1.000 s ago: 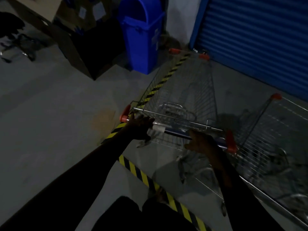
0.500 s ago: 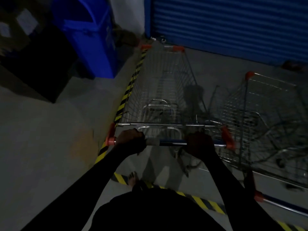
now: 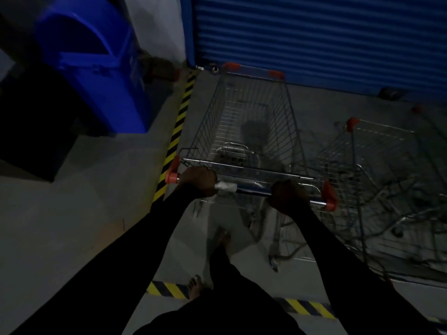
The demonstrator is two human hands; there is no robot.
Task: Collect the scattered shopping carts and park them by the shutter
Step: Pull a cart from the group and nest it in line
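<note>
Steel wire forms the shopping cart [image 3: 251,112] at the centre of the head view. Its nose, with two orange corner caps [image 3: 231,66], sits close to the foot of the blue roller shutter [image 3: 314,37]; whether it touches cannot be told. The left grip [image 3: 198,181] is curled round the cart's handle bar [image 3: 251,188] near its left orange end. The right grip [image 3: 289,197] is wrapped round the same bar near the right end, and both arms are in dark sleeves. A second shopping cart [image 3: 387,165], blurred, stands just beside it on the right. A yellow-and-black hazard stripe [image 3: 179,126] runs along the grey floor [image 3: 72,201] just left of the held cart. A blue swing-lid bin [image 3: 96,68] stands beyond that stripe at upper left. A bare foot [image 3: 194,286] shows at the bottom beside a cross stripe [image 3: 302,307].
</note>
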